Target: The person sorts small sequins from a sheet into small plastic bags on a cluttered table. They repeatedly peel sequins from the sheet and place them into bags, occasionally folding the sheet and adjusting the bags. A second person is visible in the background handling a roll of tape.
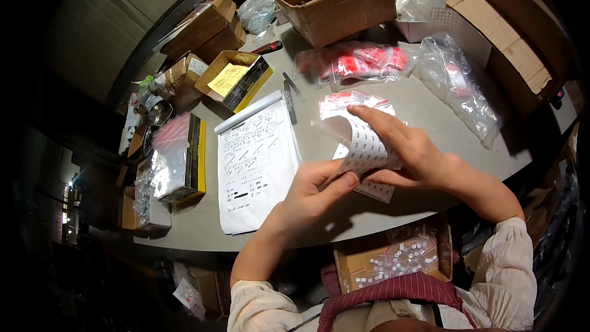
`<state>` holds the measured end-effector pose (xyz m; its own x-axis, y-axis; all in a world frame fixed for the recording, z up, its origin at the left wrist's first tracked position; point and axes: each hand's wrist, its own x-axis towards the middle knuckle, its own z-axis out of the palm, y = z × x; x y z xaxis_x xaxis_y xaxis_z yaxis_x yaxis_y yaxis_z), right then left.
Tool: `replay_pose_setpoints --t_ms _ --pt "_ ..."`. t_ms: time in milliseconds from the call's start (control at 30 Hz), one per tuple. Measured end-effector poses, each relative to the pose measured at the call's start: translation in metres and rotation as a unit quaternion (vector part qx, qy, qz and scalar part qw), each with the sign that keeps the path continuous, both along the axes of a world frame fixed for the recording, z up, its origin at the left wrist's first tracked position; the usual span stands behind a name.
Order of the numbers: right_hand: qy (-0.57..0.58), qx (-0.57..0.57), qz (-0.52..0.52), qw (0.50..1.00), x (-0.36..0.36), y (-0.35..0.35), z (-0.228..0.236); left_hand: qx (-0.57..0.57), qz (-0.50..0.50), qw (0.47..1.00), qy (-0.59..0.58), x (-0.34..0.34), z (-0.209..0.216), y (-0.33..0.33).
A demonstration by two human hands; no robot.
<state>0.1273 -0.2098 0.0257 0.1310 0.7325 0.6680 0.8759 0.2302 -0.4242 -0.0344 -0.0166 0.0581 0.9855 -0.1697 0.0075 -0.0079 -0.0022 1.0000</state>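
Observation:
A white sheet of small printed stickers (367, 149) is bent into a curve between my two hands above the table. My left hand (316, 189) pinches its lower edge between thumb and fingers. My right hand (413, 152) wraps around the other side, its fingers bent over the upper part and its thumb low. Beneath the hands lies another printed white sheet (376, 192), partly covered. A stack of small red-and-white bags (350, 99) sits just beyond the curled sheet. To the left of my left hand rests a handwritten notepad (255, 166).
Clear bags of red-and-white packets (362, 61) lie farther back, before a large cardboard box (335, 9). A loose plastic bag (458, 86) is at right. Yellow-black boxes (200, 158) stand at left. Below the table edge, an open box (393, 264) holds bagged small white rings.

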Motion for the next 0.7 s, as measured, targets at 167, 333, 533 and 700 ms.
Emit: replay_pose_setpoints --t_ms 167,333,533,700 --pt "0.112 -0.097 0.056 0.987 -0.011 -0.006 0.006 0.09 -0.016 0.99 -0.108 -0.004 -0.007 0.008" --pt "0.328 -0.001 0.011 0.945 -0.004 -0.004 -0.002 0.036 0.14 0.964 -0.224 0.011 -0.014 0.009" --pt "0.393 0.032 0.001 0.919 -0.001 -0.003 0.009 0.227 0.261 0.917 -0.197 0.024 -0.033 0.022" --pt "0.374 0.049 0.02 0.926 -0.003 -0.003 0.007 0.138 0.297 0.931 -0.158 0.028 -0.031 0.016"
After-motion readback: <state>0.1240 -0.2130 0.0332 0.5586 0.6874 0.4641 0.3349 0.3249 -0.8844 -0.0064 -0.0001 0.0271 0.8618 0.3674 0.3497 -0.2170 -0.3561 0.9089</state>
